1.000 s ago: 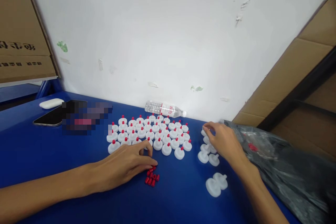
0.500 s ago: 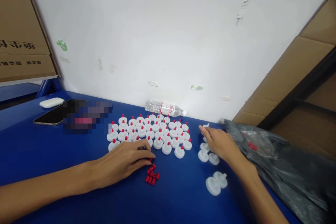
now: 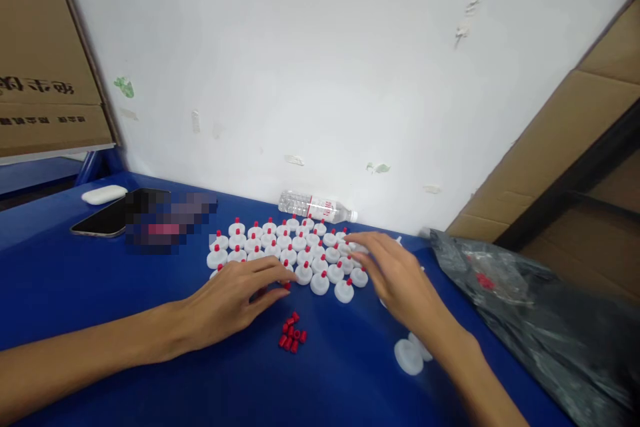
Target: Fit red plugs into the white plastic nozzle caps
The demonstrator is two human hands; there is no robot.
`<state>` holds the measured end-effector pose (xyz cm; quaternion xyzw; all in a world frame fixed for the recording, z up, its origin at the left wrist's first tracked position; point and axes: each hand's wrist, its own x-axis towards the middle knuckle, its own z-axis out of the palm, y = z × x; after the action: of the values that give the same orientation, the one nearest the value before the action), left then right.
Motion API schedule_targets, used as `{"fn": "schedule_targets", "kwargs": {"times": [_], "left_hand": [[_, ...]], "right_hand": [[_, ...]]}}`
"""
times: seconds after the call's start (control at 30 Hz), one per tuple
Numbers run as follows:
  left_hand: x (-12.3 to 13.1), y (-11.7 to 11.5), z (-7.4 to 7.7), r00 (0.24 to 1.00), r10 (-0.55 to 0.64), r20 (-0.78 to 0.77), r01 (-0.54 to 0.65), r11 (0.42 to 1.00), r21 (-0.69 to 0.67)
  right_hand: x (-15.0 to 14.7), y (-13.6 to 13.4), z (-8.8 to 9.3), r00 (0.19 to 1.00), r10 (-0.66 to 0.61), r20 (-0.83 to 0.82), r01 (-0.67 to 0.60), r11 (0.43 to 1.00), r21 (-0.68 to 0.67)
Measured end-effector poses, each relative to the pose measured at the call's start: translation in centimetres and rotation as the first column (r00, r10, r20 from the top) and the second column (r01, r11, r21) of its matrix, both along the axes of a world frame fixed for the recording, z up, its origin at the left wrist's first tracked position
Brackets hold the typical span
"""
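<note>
My left hand (image 3: 245,287) is closed in a pinch on a small red cap (image 3: 287,286), just in front of the rows of white round nozzle lids. My right hand (image 3: 393,270) pinches a white round lid (image 3: 358,248) at the right side of those rows, its fingers partly covering it. Each lid in the rows, such as this front capped lid (image 3: 344,291), has a red tip on top. A small pile of loose red caps (image 3: 291,333) lies below my left hand. Uncapped white lids (image 3: 409,356) rest under my right forearm, partly hidden.
A clear plastic bottle (image 3: 320,207) lies on its side against the wall. To the left are a phone (image 3: 100,217), a white case (image 3: 104,195) and a blurred-out item. A dark plastic bag (image 3: 540,333) covers the right side of the blue table (image 3: 210,387), beside cardboard (image 3: 535,147).
My right hand has moved left from the uncapped lids to the capped rows, bringing a white lid. My left hand has lifted slightly away from the red pile with a red cap.
</note>
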<state>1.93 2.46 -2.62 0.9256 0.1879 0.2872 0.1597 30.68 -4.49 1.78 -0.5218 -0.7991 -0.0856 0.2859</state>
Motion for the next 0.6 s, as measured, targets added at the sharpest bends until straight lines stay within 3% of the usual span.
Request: {"fn": "schedule_targets", "kwargs": {"times": [0.1, 0.3, 0.6], "left_hand": [[0.0, 0.2, 0.1, 0.996, -0.001, 0.086, -0.004, 0.999, 0.049], [0.1, -0.2, 0.8, 0.964, 0.012, 0.266, 0.008, 0.997, -0.073], [0.0, -0.2, 0.3, 0.960, 0.015, 0.280, 0.020, 0.992, -0.121]], "right_hand": [[-2.0, -0.6, -0.4, 0.998, 0.069, -0.014, -0.069, 0.997, -0.019], [-3.8, -1.3, -0.9, 0.978, 0.210, -0.016, -0.210, 0.978, 0.003], [-5.4, -1.6, -1.3, 0.953, 0.303, -0.010, -0.302, 0.952, 0.050]]}}
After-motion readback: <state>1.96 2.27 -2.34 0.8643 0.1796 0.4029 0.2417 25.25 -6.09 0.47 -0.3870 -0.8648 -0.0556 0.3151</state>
